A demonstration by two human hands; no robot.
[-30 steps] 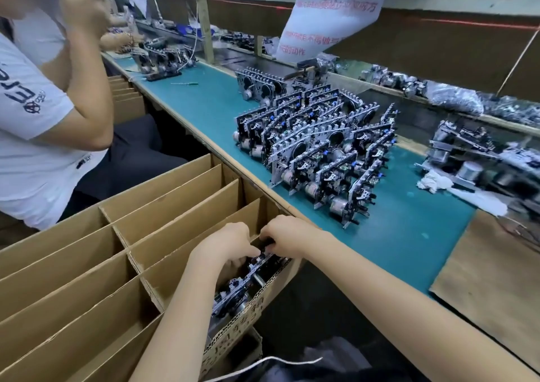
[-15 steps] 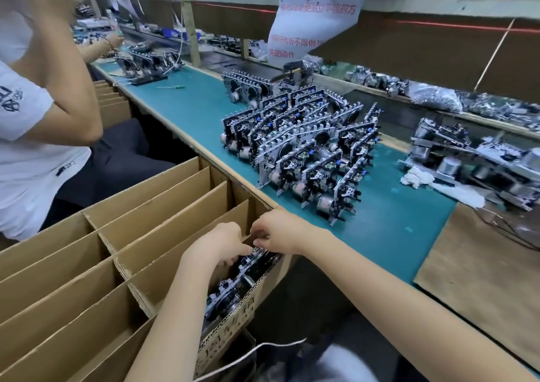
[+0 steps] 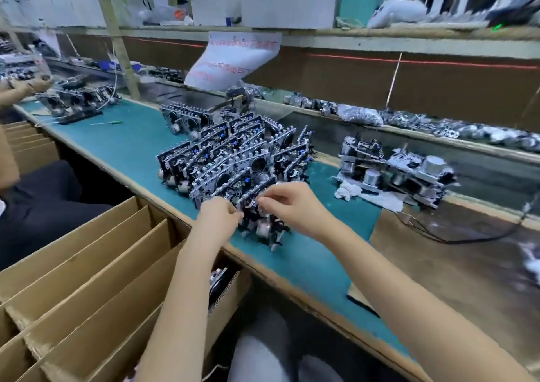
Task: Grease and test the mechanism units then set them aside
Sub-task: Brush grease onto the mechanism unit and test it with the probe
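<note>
Both hands on nearest mechanism unit (image 3: 260,218) at front of stack (image 3: 233,159) on worktop (image 3: 306,261). Left hand (image 3: 219,215), right hand (image 3: 287,203) pinch its sides. Step, judged: picking next unit. Next: lift clear without snagging neighbours, then grease, test, into divided carton (image 3: 87,264).

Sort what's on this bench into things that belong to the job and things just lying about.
Part of the job:
- left hand and right hand, both gripping the nearest black-and-silver mechanism unit
- cluster of upright metal mechanism units
- divided brown cardboard box with units in its end slot

Lying about:
- green-handled screwdriver
- crumpled white rag
- hanging white printed sheet
</note>
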